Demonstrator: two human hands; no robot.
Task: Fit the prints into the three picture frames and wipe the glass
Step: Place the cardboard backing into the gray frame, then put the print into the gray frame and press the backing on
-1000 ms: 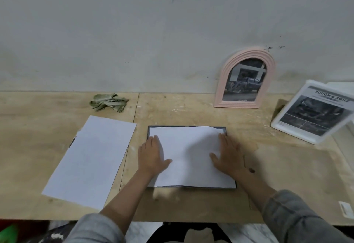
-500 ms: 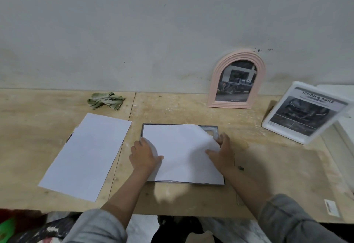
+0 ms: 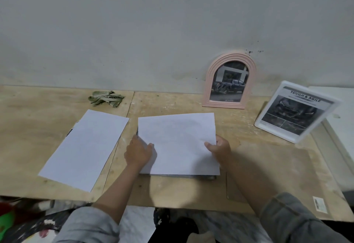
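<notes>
A white print (image 3: 178, 143), blank side up, is lifted off a dark grey frame (image 3: 183, 176) lying flat on the wooden table (image 3: 268, 166); only the frame's near edge shows beneath the sheet. My left hand (image 3: 138, 153) pinches the print's left edge and my right hand (image 3: 218, 149) pinches its right edge. A second white sheet (image 3: 85, 149) lies flat to the left. A pink arched frame (image 3: 229, 79) with a truck print leans on the wall. A white frame (image 3: 295, 111) holding a car print stands tilted at the right. A green cloth (image 3: 105, 98) lies crumpled at the back left.
A white box or ledge (image 3: 342, 127) runs along the table's right side. A small barcode sticker (image 3: 319, 204) sits near the front right corner. The table's front edge is close to my body, with coloured fabric (image 3: 11, 221) below at the left.
My hands went from pressing flat on the print to pinching its side edges. The sheet has risen off the grey frame and now hides nearly all of it.
</notes>
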